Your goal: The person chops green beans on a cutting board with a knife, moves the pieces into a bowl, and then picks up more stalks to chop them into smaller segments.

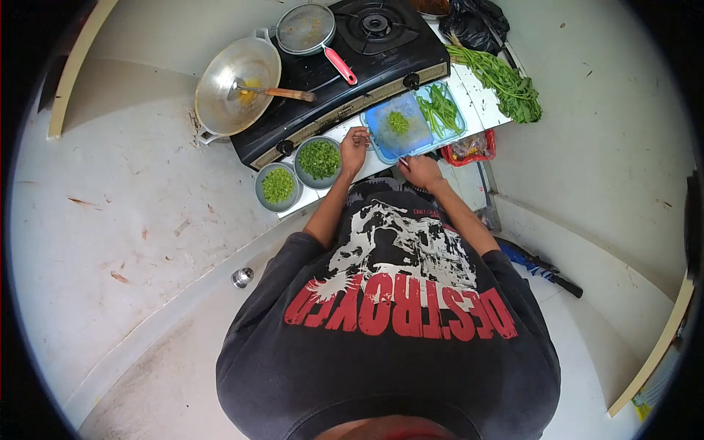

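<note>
My right hand (421, 171) is closed round the handle of a knife, at the near edge of the blue cutting board (411, 139). Most of the blade is too small to make out. My left hand (356, 152) is at the board's left edge, fingers curled; whether anything is in them is hidden. On the board lies a small heap of chopped greens (398, 123), with uncut green leaves (440, 110) to its right. Left of my left hand stand a bowl of dark chopped greens (319, 158) and a bowl of lighter chopped greens (278, 185).
Behind the board is a black gas stove (323, 103) with a strainer (306, 29) on it. A wok (235, 81) holding a wooden-handled utensil stands at left. Leafy stalks (506, 84), a black bag (477, 26) and a red-rimmed bin (469, 150) are at right.
</note>
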`<action>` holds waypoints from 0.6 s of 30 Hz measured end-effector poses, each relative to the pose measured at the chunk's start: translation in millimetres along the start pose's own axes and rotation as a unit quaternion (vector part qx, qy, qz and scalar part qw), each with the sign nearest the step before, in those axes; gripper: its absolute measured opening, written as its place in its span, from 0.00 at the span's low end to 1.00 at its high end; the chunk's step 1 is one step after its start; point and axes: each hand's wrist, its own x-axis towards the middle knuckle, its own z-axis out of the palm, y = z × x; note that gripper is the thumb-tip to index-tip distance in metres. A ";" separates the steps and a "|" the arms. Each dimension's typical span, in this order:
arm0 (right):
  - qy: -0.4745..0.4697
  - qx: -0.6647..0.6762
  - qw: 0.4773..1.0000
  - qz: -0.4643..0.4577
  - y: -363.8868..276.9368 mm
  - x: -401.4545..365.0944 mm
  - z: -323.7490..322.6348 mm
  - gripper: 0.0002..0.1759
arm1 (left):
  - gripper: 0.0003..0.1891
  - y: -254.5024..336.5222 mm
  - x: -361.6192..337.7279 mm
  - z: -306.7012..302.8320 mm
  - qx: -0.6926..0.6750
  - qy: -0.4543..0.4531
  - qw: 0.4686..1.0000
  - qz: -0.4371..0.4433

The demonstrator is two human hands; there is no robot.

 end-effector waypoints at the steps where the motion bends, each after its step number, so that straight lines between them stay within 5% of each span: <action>1: -0.001 0.001 1.000 -0.004 -0.9 0.4 7.2 0.26 | 0.11 0.6 0.1 -0.8 0.002 0.001 1.000 0.003; 10: 0.029 0.016 0.997 0.065 3.1 27.6 -8.0 0.29 | 0.15 22.5 -3.1 -3.7 0.111 -0.040 0.991 0.055; 13: 0.057 -0.012 0.996 0.068 -3.8 23.3 -31.1 0.28 | 0.21 66.7 -5.7 1.1 0.186 -0.171 0.967 0.042; 18: 0.118 -0.036 0.992 0.035 -4.4 9.7 -54.1 0.23 | 0.29 91.2 -0.3 13.0 0.304 -0.324 0.880 0.168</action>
